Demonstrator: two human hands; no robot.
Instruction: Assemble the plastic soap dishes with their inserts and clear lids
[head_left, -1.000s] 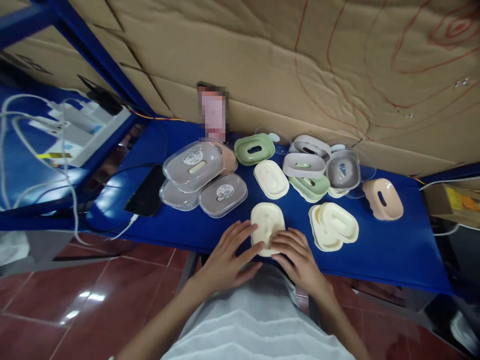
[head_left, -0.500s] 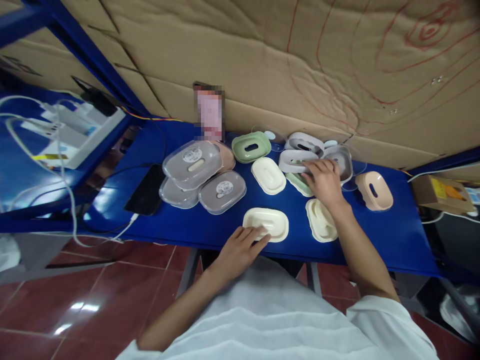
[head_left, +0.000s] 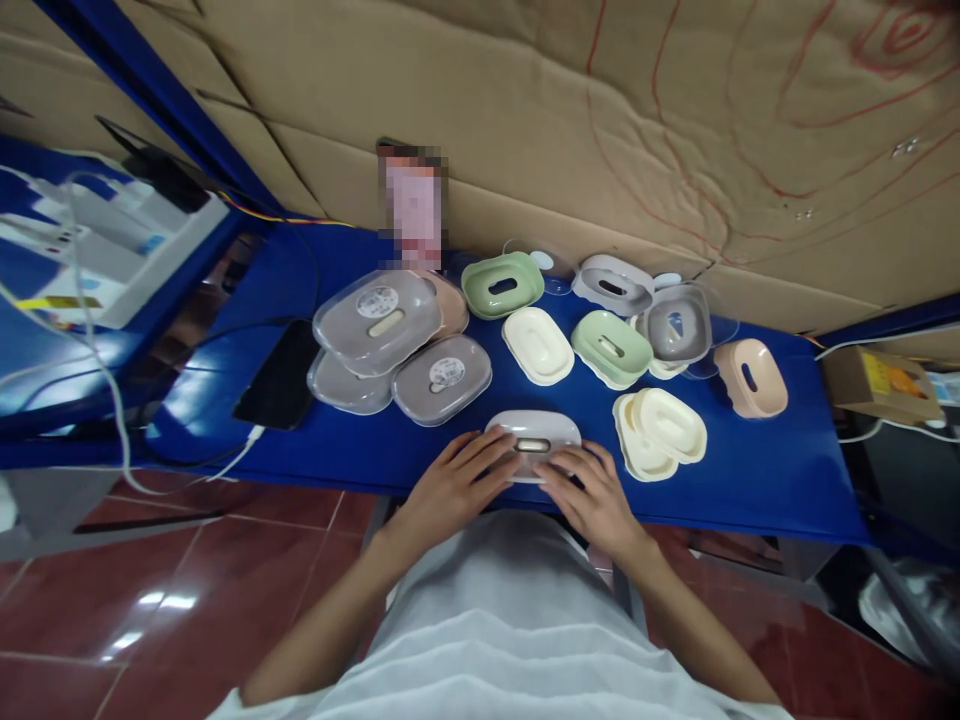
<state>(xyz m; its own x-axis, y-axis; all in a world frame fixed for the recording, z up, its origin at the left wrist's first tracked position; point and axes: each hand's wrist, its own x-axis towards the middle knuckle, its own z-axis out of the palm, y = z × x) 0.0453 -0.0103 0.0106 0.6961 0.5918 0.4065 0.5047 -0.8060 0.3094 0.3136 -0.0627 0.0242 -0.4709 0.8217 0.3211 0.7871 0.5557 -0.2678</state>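
Obstacle beside right grip [head_left: 598, 500]: cream stack [head_left: 664, 432]

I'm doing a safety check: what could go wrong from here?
The grey dish, under the left hand and right hand, sits near the front edge of the table; it might fall. The left stack's top box could slide if bumped. The cable on the phone crosses the edge and might snag.

Front grey dish [head_left: 534, 422]: ends partly covered by left hand [head_left: 459, 488] and right hand [head_left: 598, 502]; finger contact underneath not visible. Propped phone [head_left: 412, 205]: screen pixelated, unreadable. Round label [head_left: 448, 372]: print too small to read. Left peach dish [head_left: 454, 308]: partly hidden behind lidded grey dish [head_left: 341, 325]. Cardboard [head_left: 487, 110], shirt [head_left: 495, 650]: cut off at top and bottom edges respectively.
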